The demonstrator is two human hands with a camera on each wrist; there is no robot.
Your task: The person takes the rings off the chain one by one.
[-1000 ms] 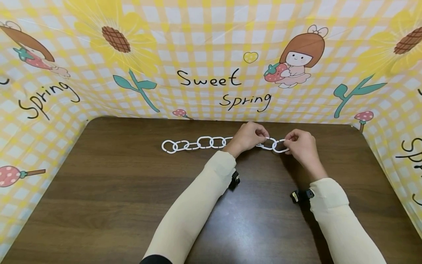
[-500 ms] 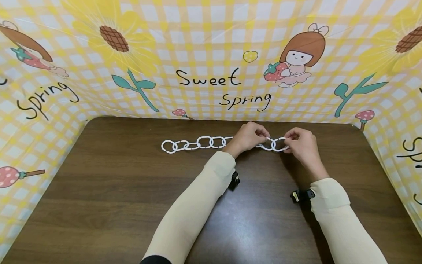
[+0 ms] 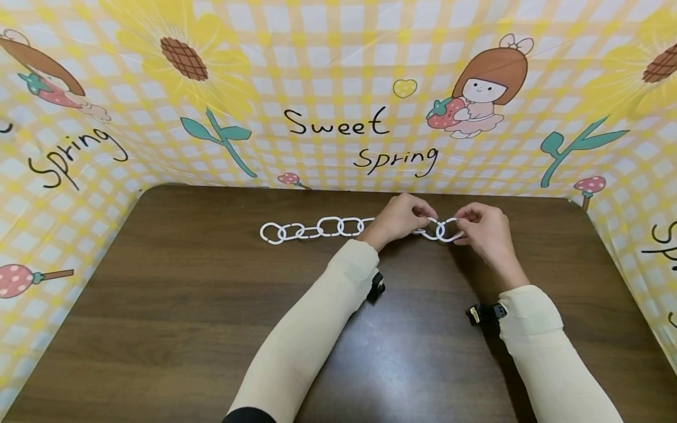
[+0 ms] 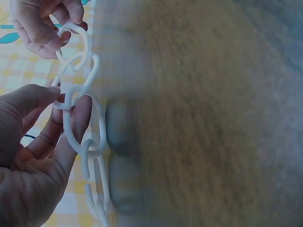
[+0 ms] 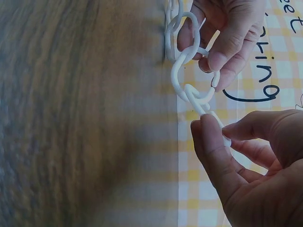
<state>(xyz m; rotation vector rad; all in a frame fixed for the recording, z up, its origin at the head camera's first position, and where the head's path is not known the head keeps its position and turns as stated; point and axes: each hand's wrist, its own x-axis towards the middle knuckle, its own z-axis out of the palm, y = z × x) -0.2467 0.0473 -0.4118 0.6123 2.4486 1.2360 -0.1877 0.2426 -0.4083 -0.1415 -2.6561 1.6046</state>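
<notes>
Several slim links are joined into a white chain (image 3: 341, 226), which is laid along the far side of the bench (image 3: 211, 323), its right part held between two hands; by its look it is judged light and smooth, probably plastic, stiff within each link yet limp at every joint; little force should be needed, though a split link might be sprung or cracked if wrenched; a hold is best taken on the rod close beside a split; the end link (image 5: 195, 101) is pinched by the fingers (image 5: 215, 142) of the right hand (image 3: 483, 228), thumb against forefinger, while the neighbouring link (image 5: 175, 78) is likewise pinched by the left hand (image 3: 401, 216); the left forearm is stretched diagonally over the bench, part of the chain being hidden by that hand; the right forearm is angled inward, its fingertips turned toward the left hand.
</notes>
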